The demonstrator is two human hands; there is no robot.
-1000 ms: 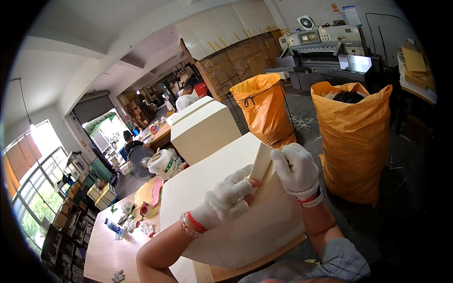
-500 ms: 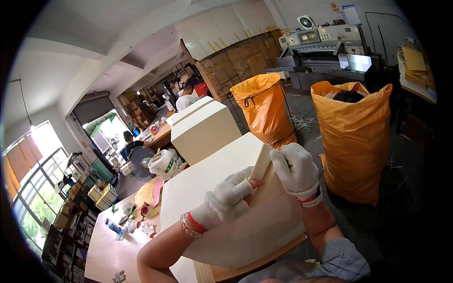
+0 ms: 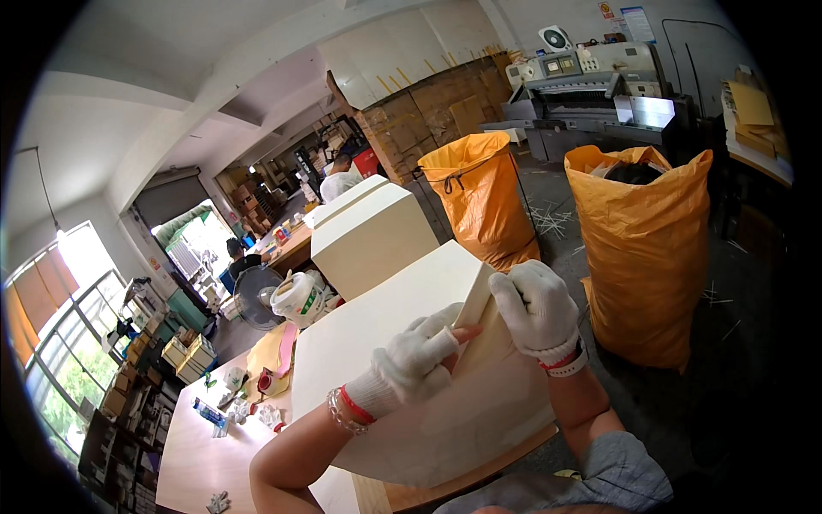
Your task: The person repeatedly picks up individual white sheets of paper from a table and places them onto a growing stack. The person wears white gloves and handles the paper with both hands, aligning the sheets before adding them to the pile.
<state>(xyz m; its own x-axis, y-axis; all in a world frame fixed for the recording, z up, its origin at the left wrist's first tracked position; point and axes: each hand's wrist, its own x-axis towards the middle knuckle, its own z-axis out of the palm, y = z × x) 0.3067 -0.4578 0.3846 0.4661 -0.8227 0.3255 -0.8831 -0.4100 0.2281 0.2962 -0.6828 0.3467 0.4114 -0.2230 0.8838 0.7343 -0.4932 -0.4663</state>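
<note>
Pale sheets (image 3: 385, 317) pinched at a raised edge

Green print is carried by a white bucket (image 3: 298, 297), too small to be read, like the wall notice (image 3: 638, 24). The sheets, on a wooden table (image 3: 411, 495), are pinched by the left hand's (image 3: 415, 358) fingers. The right hand's (image 3: 538, 307) fingers are curled beside the edge; whether anything is gripped cannot be told. Orange sacks (image 3: 642, 257) are stood beyond.

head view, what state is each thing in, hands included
left hand, gloved, bare fingertips showing, on the paper
right hand, gloved, fingers curled, at the paper's edge
paper, stacked, edge bent up by the hands
far orange bag, upright, mouth open
near orange bag, upright, bulging, mouth open
shutter, raised, doorway open
fan, standing, cannot tell if running
</note>
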